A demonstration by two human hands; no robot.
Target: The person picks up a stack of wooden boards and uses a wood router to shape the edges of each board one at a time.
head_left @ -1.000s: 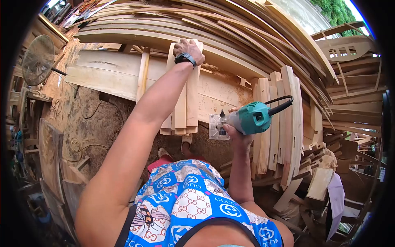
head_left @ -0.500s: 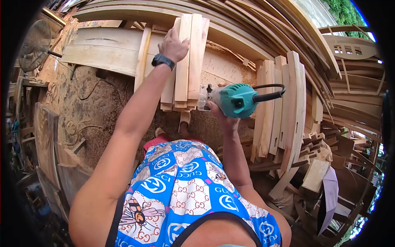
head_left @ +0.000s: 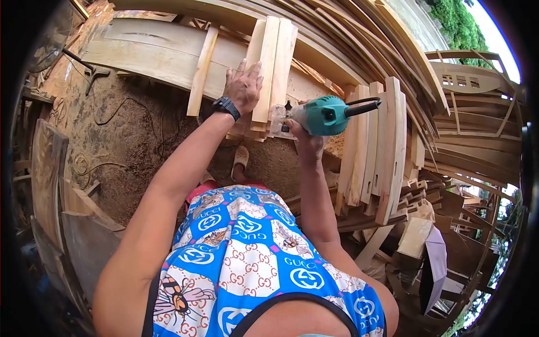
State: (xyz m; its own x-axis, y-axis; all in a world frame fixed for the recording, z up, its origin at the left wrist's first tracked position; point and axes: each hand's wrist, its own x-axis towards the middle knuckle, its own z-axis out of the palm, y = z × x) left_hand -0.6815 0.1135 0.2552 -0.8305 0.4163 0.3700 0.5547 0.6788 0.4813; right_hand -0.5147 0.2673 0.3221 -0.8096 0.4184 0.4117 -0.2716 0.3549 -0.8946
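My left hand [head_left: 243, 89], with a dark watch at the wrist, rests with fingers spread on the left side of a bundle of pale wood pieces [head_left: 275, 73]. My right hand [head_left: 306, 137] is wrapped round the body of a teal power tool [head_left: 324, 116] with a black cord. The tool lies on its side, and its clear base [head_left: 279, 121] is against or very near the right side of the bundle's near end. The fingers behind the tool are hidden.
Upright wood pieces [head_left: 373, 146] stand to the right of the tool. Long curved boards [head_left: 337, 45] are stacked behind. A single strip [head_left: 202, 70] crosses a wide board [head_left: 151, 53] at left. Cords lie on the sawdust-covered ground [head_left: 126, 163]; a fan is at far left.
My left hand has slid down along the wood toward me, its fingers more spread. The tool in my right hand has shifted slightly up in view. The camera view has also moved.
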